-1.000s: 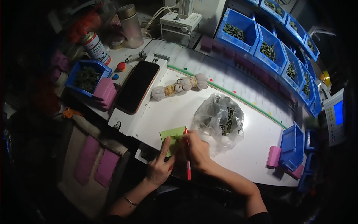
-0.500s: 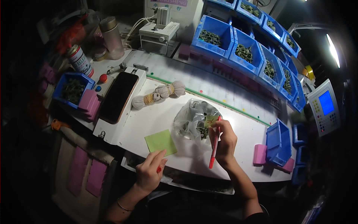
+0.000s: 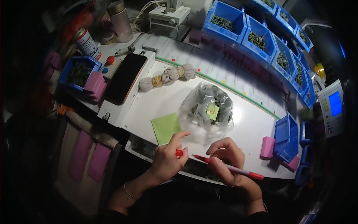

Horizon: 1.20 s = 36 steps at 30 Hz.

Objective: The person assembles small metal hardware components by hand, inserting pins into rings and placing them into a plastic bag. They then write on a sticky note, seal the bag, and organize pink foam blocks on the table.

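A red-ended pen (image 3: 238,170) lies in my right hand (image 3: 228,159), its uncapped tip pointing left toward my other hand. My left hand (image 3: 167,158) pinches a small red pen cap (image 3: 179,153), with the index finger stretched forward over the table. The tip and the cap are a short gap apart. Just beyond my left hand is a green paper pad (image 3: 166,128), flat on the table. Past both hands sits a clear plastic bag (image 3: 197,99) with dark green ring-like parts inside. A small yellow-green note (image 3: 213,111) with a red mark lies on those parts.
Behind the bag is a tied grey cloth bundle (image 3: 167,77). A dark phone (image 3: 126,79) rests at left, near a blue bin (image 3: 79,72). Racked blue bins (image 3: 257,39) of green rings stand at the back right; a blue tray (image 3: 286,137) sits on pink blocks at right.
My right hand has drawn back from the bag toward my left hand, and the pen has turned from upright to nearly level. The note now lies free in the bag. The view has shifted.
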### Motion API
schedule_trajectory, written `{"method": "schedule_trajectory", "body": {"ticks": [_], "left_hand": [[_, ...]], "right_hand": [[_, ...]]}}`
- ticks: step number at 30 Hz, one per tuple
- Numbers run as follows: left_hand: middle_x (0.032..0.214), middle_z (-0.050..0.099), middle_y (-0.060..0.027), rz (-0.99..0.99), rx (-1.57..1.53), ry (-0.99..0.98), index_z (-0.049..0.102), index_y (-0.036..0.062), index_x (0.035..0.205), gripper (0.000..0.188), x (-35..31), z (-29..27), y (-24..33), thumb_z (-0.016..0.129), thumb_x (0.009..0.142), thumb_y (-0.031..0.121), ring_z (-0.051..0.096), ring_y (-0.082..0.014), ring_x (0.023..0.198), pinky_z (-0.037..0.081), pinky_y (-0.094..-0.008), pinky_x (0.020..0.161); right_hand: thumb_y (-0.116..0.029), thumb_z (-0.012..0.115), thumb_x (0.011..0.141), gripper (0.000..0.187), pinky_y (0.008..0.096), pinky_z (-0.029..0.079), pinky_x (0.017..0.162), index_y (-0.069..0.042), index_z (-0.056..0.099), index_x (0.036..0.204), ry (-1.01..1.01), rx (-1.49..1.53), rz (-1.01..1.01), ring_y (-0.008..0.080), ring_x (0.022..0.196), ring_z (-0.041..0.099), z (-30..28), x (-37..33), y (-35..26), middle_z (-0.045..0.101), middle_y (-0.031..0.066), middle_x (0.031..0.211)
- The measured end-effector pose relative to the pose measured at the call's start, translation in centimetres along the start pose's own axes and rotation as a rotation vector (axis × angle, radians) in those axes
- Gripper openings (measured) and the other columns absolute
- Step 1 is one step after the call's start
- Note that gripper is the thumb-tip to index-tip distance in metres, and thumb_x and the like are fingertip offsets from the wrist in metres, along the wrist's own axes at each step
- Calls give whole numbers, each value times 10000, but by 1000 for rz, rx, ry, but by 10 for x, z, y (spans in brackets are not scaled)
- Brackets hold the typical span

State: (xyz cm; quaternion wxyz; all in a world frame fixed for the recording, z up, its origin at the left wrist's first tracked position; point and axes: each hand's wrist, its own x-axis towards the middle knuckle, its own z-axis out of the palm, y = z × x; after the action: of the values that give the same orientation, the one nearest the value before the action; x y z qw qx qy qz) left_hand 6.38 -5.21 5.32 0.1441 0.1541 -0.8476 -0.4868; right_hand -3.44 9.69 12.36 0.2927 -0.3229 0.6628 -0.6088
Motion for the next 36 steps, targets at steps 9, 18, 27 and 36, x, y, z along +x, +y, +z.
{"method": "schedule_trajectory", "body": {"ticks": [9, 18, 27, 36], "left_hand": [[614, 568, -92, 107, -29, -42, 505, 49, 1195, 442, -3, 0, 8, 628, 770, 31, 606, -262, 568, 469, -318, 534], [721, 620, -193, -145, -121, -219, 394, -3, 1177, 480, -20, 4, 2, 597, 812, 232, 619, -410, 704, 479, -456, 587], [948, 594, -204, -333, 248, 194, 473, -16, 1158, 402, 2, -50, -31, 650, 822, 114, 599, -344, 791, 474, -410, 709], [964, 533, -121, 340, 311, 374, 608, 27, 996, 384, 70, 8, 36, 781, 675, 147, 534, -302, 910, 454, -377, 766]], "right_hand": [[-80, 515, 917, 165, 202, 367, 487, -21, 455, 776, 54, 30, 60, 40, 531, 461, 22, 11, 7, 559, 29, 604], [-264, 530, 918, 306, 392, 473, 556, -9, 394, 1017, -130, -358, 78, 355, 596, 608, 45, 10, 54, 605, 180, 676], [-222, 783, 700, 631, 336, 472, 628, -20, 440, 1190, 346, -724, -277, 268, 698, 569, 1, 8, 53, 566, 123, 820], [-27, 598, 839, 445, 321, 444, 814, 28, 431, 1249, 379, -294, -36, 185, 859, 562, -43, 41, 68, 592, 114, 915]]}}
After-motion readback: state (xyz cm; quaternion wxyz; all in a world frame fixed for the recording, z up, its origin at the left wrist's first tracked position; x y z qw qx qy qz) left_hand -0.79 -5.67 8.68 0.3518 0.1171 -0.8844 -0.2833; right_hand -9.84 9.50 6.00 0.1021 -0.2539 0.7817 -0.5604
